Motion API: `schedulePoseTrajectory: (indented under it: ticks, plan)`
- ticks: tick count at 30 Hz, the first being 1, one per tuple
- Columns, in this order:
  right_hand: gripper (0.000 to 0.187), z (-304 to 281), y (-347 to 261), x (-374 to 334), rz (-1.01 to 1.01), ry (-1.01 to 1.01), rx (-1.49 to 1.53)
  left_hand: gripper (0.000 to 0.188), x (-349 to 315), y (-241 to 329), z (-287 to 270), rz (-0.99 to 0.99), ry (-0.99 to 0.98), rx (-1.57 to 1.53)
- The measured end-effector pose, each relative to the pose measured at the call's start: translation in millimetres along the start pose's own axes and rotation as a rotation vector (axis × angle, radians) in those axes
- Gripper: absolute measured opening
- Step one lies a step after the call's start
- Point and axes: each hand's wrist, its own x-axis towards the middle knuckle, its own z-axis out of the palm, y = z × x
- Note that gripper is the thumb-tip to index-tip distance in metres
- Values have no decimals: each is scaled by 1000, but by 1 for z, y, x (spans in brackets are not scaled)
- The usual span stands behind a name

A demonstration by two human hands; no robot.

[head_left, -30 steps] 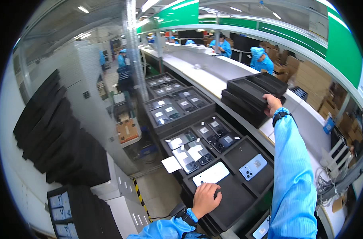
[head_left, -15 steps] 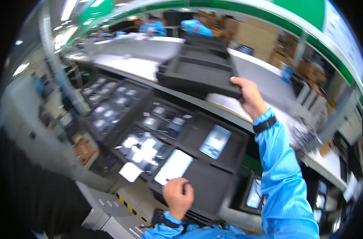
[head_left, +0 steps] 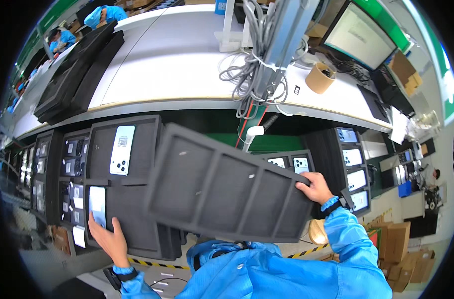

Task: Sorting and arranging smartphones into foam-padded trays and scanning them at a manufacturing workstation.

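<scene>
My right hand (head_left: 316, 188) grips the right end of an empty black foam tray (head_left: 232, 192). The tray is tilted, its row of long compartments facing me, and it hangs in front of my body. To the left, my left hand (head_left: 110, 242) has its fingers stretched and thumb apart, at the lower end of a pale smartphone (head_left: 97, 202); whether it touches the phone cannot be told. That phone lies in a stacked black tray (head_left: 137, 222). A second smartphone (head_left: 122, 149), back side up with a label, lies in the compartment beyond.
Trays at the far left hold wrapped dark parts (head_left: 73, 149). More phones lie in a tray (head_left: 340, 144) at the right and behind the held tray. A white bench (head_left: 172, 65) runs across, bearing stacked black trays (head_left: 77, 74), a cable-wrapped post (head_left: 271, 65), a tape roll (head_left: 320, 78) and a monitor (head_left: 360, 35).
My view has swung to the right. The black tray in my right hand has moved from over the bench to in front of my body. My left hand's fingers have spread from a curled pose.
</scene>
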Motion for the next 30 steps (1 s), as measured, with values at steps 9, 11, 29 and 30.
schedulePoseTrajectory:
  ticks: [9, 11, 29, 30]
  plan:
    - [31, -19, 147, 41, -79, 74, -451, 92, 26, -17, 22, -251, -201, 380]
    - [33, -1, 167, 51, -40, 83, -405, 98, 42, -6, 11, -322, -280, 395]
    - [17, 92, -140, 113, -462, -218, 294, 63, 53, 38, -48, 486, -149, 145]
    - [17, 109, -174, 131, -541, -194, 331, 61, 49, 37, -50, 487, -88, 98]
